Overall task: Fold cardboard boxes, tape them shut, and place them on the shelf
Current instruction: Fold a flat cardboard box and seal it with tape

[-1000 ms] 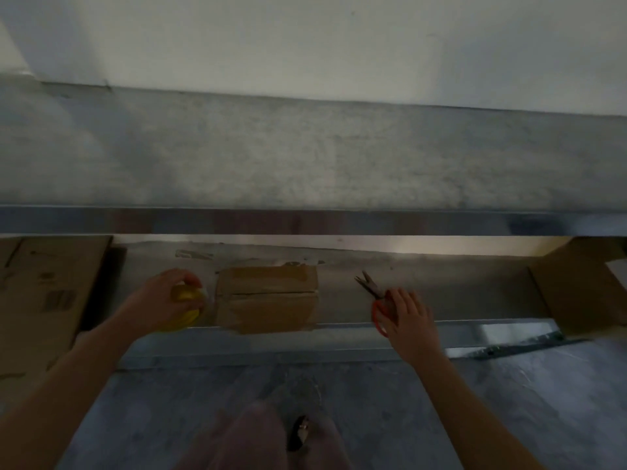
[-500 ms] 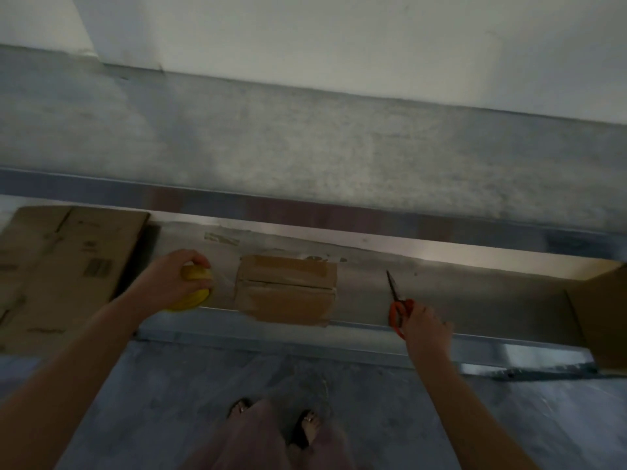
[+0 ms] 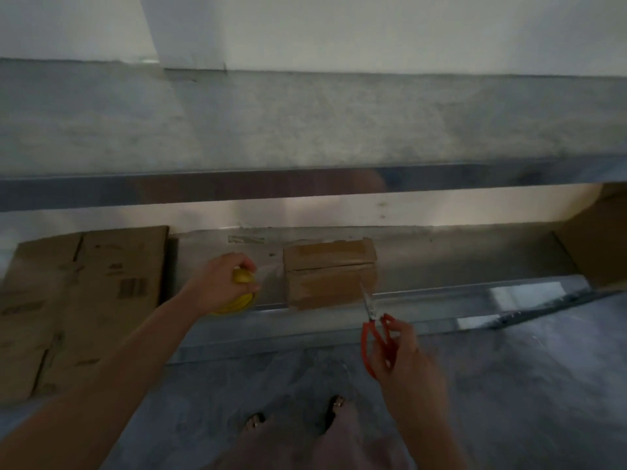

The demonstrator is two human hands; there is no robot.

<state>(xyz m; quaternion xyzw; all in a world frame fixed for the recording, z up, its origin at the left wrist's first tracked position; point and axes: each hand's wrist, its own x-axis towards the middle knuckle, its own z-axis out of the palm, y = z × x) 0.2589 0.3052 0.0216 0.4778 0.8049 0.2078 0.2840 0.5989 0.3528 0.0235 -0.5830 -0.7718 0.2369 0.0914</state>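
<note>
- Two sandalled feet stood on the grey floor, at the lower edge of the view.
- Right hand: fingers curled through and around the orange handles of the scissors. It held them in front of the shelf rim with the blades together and pointing up towards the box's near right corner. Contact between tip and box could not be determined.
- Left hand: fingers wrapped over a yellow tape roll, which it gripped at the front of the lower shelf, just left of the box.
- Small cardboard box: closed, flaps meeting along a central seam, glossy tape across its near half. It sat on the lower shelf between the two hands.
- Flattened cardboard: stacked on the left, well apart from the small box.
- Larger brown carton: partly in view at the far right of the same shelf.
- Upper shelf: a grey surface above, backed by a pale wall.
</note>
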